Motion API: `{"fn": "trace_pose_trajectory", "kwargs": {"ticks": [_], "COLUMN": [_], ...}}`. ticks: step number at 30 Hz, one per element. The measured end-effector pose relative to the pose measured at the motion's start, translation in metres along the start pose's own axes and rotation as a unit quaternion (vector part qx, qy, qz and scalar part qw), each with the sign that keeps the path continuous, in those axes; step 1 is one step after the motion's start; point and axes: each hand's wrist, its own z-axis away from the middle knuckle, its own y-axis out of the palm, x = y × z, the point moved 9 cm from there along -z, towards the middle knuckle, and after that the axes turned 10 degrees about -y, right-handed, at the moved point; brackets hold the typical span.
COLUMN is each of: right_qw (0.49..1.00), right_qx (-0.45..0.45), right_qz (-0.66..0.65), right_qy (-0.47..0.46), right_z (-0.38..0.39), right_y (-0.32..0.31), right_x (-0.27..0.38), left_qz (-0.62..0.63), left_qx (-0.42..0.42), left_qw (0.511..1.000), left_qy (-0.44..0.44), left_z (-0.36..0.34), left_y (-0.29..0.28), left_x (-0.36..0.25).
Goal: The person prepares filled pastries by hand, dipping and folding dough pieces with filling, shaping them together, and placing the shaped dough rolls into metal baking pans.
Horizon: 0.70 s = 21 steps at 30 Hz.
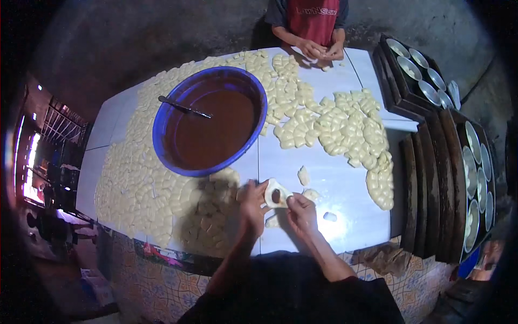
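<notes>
Between my two hands is a flattened piece of pale dough [271,197] with a dab of brown filling in its middle. My left hand [252,208] grips its left edge, and my right hand [302,211] pinches the right edge between thumb and fingers. Just beyond, a blue basin [162,146] holds smooth brown filling [208,135], with a dark-handled flat metal tool [183,107] lying in it. A few loose dough pieces [304,176] lie close to my right hand. Many dough pieces [156,191] spread over the table's left side, and more dough pieces [350,127] sit beyond to the right.
The white tiled table [324,156] reaches from me to a co-worker [315,27] in a red apron, who handles a small piece at the far edge. On the right, dark trays with round metal tins [413,67] stand near a stack of trays [445,178].
</notes>
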Motion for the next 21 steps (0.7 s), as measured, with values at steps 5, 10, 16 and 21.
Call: {"fn": "trace_pose_trajectory", "kwargs": {"ticks": [5,10,16,21], "right_qw": [0.696,0.758,0.873,0.830], "right_qx": [0.125,0.157,0.192,0.155], "right_qz": [0.568,0.482,0.336,0.482], "right_qy": [-0.422,-0.410,-0.296,-0.233], "right_z": [0.050,0.054,0.061,0.071], "right_y": [0.037,0.009,-0.009,-0.034], "right_x": [0.069,0.081,0.079,0.066], "left_qz": [-0.137,-0.305,-0.183,-0.246], "left_qx": [0.092,0.078,0.143,0.062], "left_qw": [0.986,0.932,0.967,0.946], "left_qy": [-0.001,0.182,0.105,0.204], "left_z": [0.024,0.047,0.045,0.043], "left_y": [0.022,0.035,0.044,0.038], "left_x": [0.030,0.025,0.053,0.072]}}
